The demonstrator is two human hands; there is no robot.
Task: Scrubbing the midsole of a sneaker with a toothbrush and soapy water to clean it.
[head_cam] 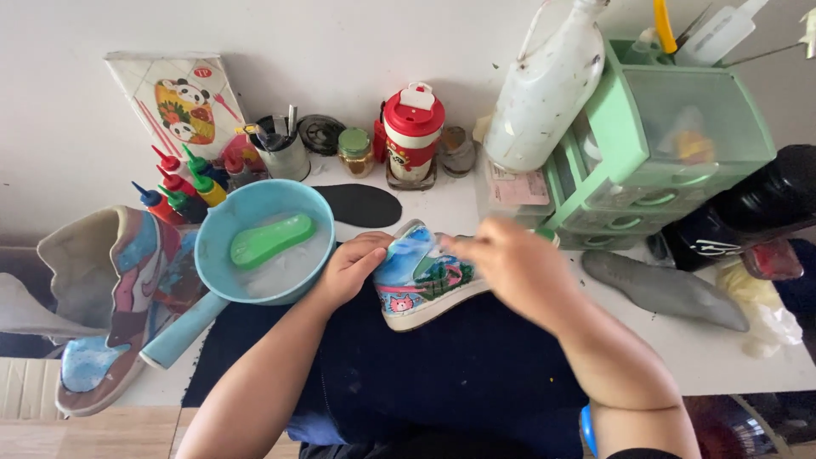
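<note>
A painted shoe (422,280) is held on its side over a dark apron (442,365), its white sole turned toward the person. The left hand (353,268) is closed on the shoe's heel end, with the fingers curled over the blue upper. The right hand (510,259) lies over the shoe's toe end and is blurred, so whether its fingers are closed on the shoe or only resting against it cannot be told.

Just left of the shoe, a blue ladle-shaped basin (255,225) of cloudy water is seen, with a green brush (270,240) lying in it. Farther left of the shoe, a second painted shoe (115,297) is stood on end at the table edge. Behind the shoe, a black insole (367,205) is laid flat, and a red-lidded cup (413,132) stands beyond it. Left of the cup, squeeze bottles (183,189) with red, green, blue and yellow tips are grouped. Right of the shoe, a grey insole (663,289) is laid on the table (697,357), and behind that a green drawer unit (654,144) is set, with a white jug (544,89) leaning on it.
</note>
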